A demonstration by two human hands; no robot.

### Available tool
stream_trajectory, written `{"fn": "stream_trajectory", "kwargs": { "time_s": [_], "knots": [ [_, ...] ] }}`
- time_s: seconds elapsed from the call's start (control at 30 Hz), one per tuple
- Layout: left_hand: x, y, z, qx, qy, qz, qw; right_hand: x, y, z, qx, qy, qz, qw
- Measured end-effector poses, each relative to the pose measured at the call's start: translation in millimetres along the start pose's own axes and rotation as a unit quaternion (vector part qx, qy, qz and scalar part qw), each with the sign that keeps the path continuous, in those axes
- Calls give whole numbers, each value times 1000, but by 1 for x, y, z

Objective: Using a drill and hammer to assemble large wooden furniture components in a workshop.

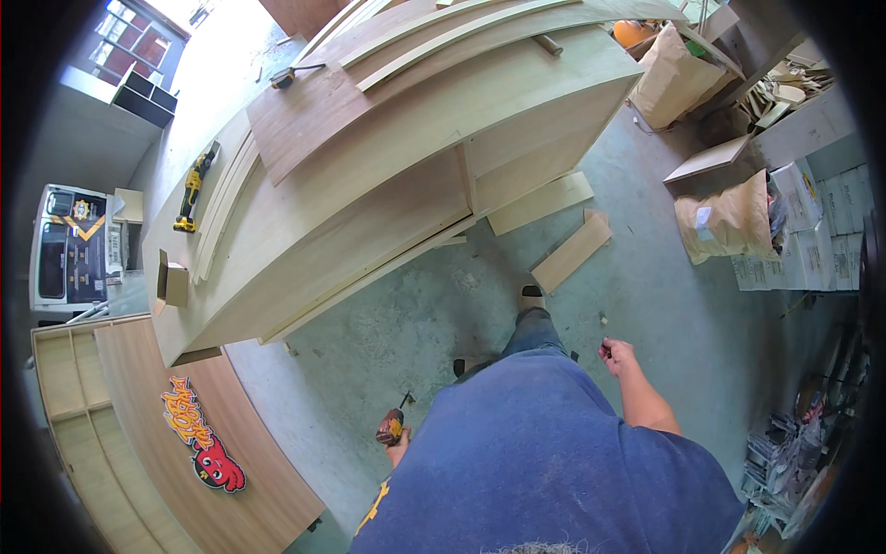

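At my left side, my left hand (399,450) is wrapped round a red and yellow cordless drill (390,427) with a long dark bit pointing up and forward. My right hand (617,356) hangs out to the right above the floor, fingers curled together. Whatever it may hold is too small to make out. Ahead of me lies a long curved plywood cabinet (369,208) with open compartments facing me. On it are a yellow and black cordless tool (192,189), a second tool (293,76) with a long dark tip, and a small open cardboard box (172,282).
Two loose boards, one a light plank (572,251), lie on the floor by the cabinet. To the left stands a wood-faced panel (268,471) with a cartoon sign. Brown paper sacks (729,220), white boxes (798,249) and scrap wood (784,92) line the right.
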State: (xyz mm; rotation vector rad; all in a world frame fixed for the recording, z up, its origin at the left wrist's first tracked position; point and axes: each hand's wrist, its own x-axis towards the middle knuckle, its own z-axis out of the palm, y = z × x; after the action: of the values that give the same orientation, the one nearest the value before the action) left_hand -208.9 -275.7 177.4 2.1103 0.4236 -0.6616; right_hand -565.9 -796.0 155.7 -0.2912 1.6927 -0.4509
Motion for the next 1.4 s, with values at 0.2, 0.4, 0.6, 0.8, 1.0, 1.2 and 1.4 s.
{"fn": "stream_trajectory", "kwargs": {
  "time_s": [0.2, 0.4, 0.6, 0.8, 1.0, 1.2, 1.4],
  "knots": [
    [-60, 37, 79, -23, 14, 15, 1000, 43, -94, 4, -19, -120, -38, 992],
    [-100, 70, 135, -31, -22, -6, 999, 84, -205, 20, -61, -132, -85, 986],
    [-88, 113, 200, -39, -71, -20, 997, 118, -286, 39, -88, -135, -128, 979],
    [-48, 133, 231, -17, -97, -3, 995, 108, -256, 41, -48, -138, -121, 982],
    [-3, 174, 227, 52, -98, 41, 993, 112, -157, 23, -43, -97, 11, 994],
    [0, 233, 215, 56, -84, 71, 992, 94, -136, 62, -50, -161, 41, 985],
    [4, 273, 215, -15, -180, 161, 970, 61, -211, 167, -74, -206, -57, 974]
  ]
}}
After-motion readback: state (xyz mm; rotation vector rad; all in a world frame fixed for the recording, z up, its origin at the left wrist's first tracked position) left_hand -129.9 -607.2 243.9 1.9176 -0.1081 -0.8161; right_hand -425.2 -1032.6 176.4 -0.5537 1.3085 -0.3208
